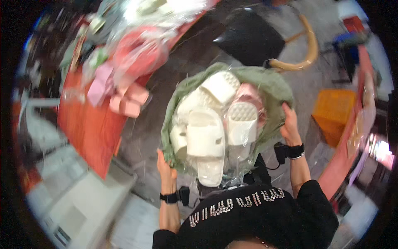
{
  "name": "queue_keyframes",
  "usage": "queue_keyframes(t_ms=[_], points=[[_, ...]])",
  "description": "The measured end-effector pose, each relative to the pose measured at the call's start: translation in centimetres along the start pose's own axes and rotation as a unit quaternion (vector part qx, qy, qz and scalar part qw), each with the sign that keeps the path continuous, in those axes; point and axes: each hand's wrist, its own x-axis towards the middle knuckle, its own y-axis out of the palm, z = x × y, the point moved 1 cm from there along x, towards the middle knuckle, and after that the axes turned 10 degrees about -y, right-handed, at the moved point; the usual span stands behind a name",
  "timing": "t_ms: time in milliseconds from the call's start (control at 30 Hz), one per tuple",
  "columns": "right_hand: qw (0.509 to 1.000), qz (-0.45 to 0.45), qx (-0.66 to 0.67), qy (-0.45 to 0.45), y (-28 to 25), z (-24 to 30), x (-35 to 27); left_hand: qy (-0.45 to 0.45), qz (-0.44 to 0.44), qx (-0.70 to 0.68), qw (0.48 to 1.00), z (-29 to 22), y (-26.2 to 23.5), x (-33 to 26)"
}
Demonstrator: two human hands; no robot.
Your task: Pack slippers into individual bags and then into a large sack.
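Note:
A green woven sack (273, 89) is held in front of my body with its mouth wide. White slides (205, 137) in clear plastic wrapping lie in it, with a pink slide (248, 93) among them toward the right. My left hand (166, 170) is closed on the near left rim of the sack. On the right side, my right hand (291, 124) grips the rim, its fingers partly behind the cloth. Black bands circle both wrists. The bottom of the sack is hidden beneath the slides.
To the left stands a red table (85, 133) bearing pink slides (128, 99) and a red plastic-wrapped bundle (141, 50). Beyond the sack is a chair with a black seat (251, 37) and curved wooden back (309, 45). An orange crate (333, 112) stands at right.

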Motion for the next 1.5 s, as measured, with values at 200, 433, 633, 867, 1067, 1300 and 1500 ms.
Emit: queue_keyframes(t_ms=[200,433,633,867,1067,1300,1500], points=[[0.990,-0.129,0.044,-0.041,-5.6,-1.6,-6.3,0.005,0.073,0.132,0.989,-0.3,0.0,-0.6],[0.955,-0.195,0.214,-0.065,-13.7,-3.6,-16.3,0.012,0.185,0.259,0.948,0.5,6.4,-3.7],[0.925,-0.248,0.271,-0.100,-20.3,-1.4,-21.3,0.024,0.237,0.232,0.943,6.7,13.9,-6.1],[0.932,-0.280,0.116,-0.199,-28.4,2.4,-24.6,-0.010,0.355,0.316,0.880,16.2,25.7,-11.0],[0.875,-0.350,0.196,-0.270,-31.8,8.9,-25.1,-0.072,0.405,0.384,0.826,22.9,35.9,-11.5],[0.844,-0.432,0.136,-0.288,-30.7,16.9,-20.7,-0.119,0.477,0.398,0.774,23.6,49.3,-11.4],[0.821,-0.476,0.099,-0.300,-30.4,23.8,-16.5,-0.125,0.510,0.438,0.730,23.1,60.4,-14.7]])
